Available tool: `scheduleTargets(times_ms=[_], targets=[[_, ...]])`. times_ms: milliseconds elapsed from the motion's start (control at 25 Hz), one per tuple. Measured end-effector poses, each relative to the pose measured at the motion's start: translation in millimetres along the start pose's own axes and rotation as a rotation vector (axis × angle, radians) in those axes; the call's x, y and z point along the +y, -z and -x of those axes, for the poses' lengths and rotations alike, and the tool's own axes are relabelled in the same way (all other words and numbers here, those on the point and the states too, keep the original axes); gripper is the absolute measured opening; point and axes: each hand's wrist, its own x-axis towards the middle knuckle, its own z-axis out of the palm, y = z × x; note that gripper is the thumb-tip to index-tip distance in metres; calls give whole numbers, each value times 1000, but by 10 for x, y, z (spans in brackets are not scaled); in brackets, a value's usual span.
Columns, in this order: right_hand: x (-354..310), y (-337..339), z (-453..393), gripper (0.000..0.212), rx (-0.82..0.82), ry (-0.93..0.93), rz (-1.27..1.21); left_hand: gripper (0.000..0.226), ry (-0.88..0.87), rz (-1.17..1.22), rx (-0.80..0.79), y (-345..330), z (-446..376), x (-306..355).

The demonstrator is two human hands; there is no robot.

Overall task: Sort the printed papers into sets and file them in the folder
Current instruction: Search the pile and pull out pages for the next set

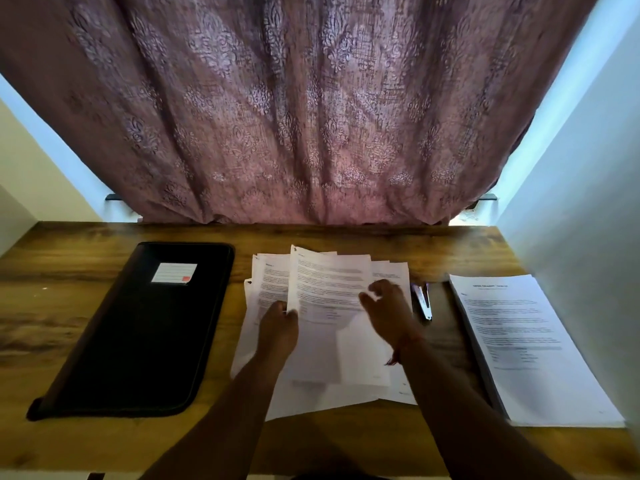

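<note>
Left hand [277, 327] on loose papers [329, 289], between folder [145, 327] and stapler [423, 301].

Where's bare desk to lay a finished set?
Bare wood runs along the near desk edge and behind the folder. Crowded: the loose papers under both hands, and the stapler wedged between them and the right stack.

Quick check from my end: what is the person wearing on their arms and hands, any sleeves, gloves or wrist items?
Both forearms are bare as far as the picture shows, with no sleeves in view. Neither the left hand nor the right hand wears a glove. A thin reddish thread band circles the right wrist. The blur hides any rings or finer markings.
</note>
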Motion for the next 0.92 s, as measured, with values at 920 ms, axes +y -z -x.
scheduleTargets(times_ms=[920], targets=[[-104,-493,50,29,-169,48,458,25,-158,-160,51,-201,-173,-123]])
